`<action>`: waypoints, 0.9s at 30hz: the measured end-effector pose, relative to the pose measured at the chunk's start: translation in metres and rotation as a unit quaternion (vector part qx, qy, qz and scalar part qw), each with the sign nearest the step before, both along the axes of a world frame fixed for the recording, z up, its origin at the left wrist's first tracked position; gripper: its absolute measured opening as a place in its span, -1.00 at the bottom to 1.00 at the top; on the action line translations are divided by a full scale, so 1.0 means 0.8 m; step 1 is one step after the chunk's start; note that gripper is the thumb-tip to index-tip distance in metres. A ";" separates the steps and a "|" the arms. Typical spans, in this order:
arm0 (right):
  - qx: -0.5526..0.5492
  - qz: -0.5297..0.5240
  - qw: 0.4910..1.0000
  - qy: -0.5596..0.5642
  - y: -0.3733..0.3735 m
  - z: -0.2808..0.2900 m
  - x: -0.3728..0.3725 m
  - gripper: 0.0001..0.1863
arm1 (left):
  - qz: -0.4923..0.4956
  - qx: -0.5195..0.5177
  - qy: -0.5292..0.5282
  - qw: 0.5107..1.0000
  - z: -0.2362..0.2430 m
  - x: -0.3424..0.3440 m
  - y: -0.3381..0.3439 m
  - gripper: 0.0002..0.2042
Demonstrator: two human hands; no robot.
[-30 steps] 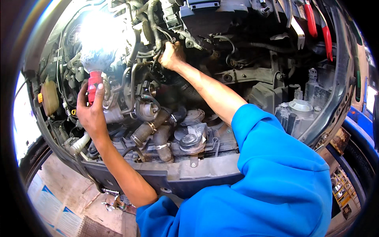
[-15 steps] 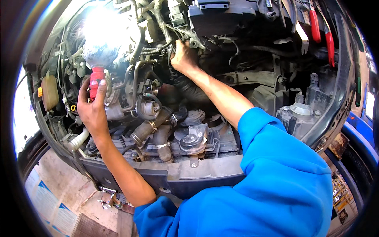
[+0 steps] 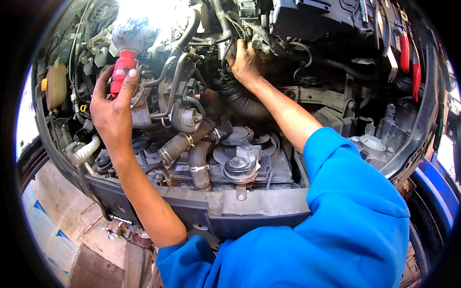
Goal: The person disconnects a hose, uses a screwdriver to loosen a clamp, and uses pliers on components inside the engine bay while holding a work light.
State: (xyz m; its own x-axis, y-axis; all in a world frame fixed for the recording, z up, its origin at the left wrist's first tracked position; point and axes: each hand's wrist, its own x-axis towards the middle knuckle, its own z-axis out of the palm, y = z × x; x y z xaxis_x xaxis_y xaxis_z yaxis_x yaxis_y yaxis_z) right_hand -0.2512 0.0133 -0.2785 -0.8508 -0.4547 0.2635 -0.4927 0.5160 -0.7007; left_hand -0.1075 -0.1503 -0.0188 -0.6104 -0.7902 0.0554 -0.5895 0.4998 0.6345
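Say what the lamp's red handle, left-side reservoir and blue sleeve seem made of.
Red handle: perhaps plastic or rubber, slightly glossy, moulded-looking. Reservoir: probably dull plastic; its walls look cloudy, yellowed. Blue sleeve: matte fabric, judging by soft folds.

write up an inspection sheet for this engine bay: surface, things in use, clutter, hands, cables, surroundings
Surface: dusty-looking grey front panel across the bay's near edge
Things in use: lit lamp with a rounded bulb and red handle, its top lost in glare
Clutter: red tool handles at upper right; jumbled small items on the floor at lower left
Hands: left hand grips the lamp's handle; right hand reaches in among wiring, fingertips partly hidden, grip unclear
Cables: grey ribbed conduit at top centre; thin dark curved cable right of the right hand
Surroundings: pale floor, brown woven mat, blue beam at far right
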 end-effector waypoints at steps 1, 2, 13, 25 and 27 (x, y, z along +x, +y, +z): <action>-0.015 -0.019 0.999 0.043 -0.003 -0.024 0.001 -0.60 | -0.001 0.008 0.008 1.000 -0.001 -0.004 0.002 -0.41; -0.028 -0.038 0.995 0.086 -0.007 -0.037 0.001 -0.59 | 0.000 0.010 0.016 1.000 -0.004 -0.003 -0.001 -0.42; 0.175 0.108 0.951 -0.231 0.011 0.036 -0.010 -0.40 | -0.036 -0.008 -0.120 0.992 -0.007 0.005 0.003 -0.25; -0.075 0.092 0.986 -0.114 0.030 0.070 0.051 -0.71 | -0.029 -0.051 -0.041 0.997 -0.008 -0.005 0.003 -0.29; -0.078 0.136 0.975 -0.155 0.017 0.062 0.078 -0.75 | -0.008 -0.070 -0.027 0.997 -0.009 -0.009 -0.004 -0.29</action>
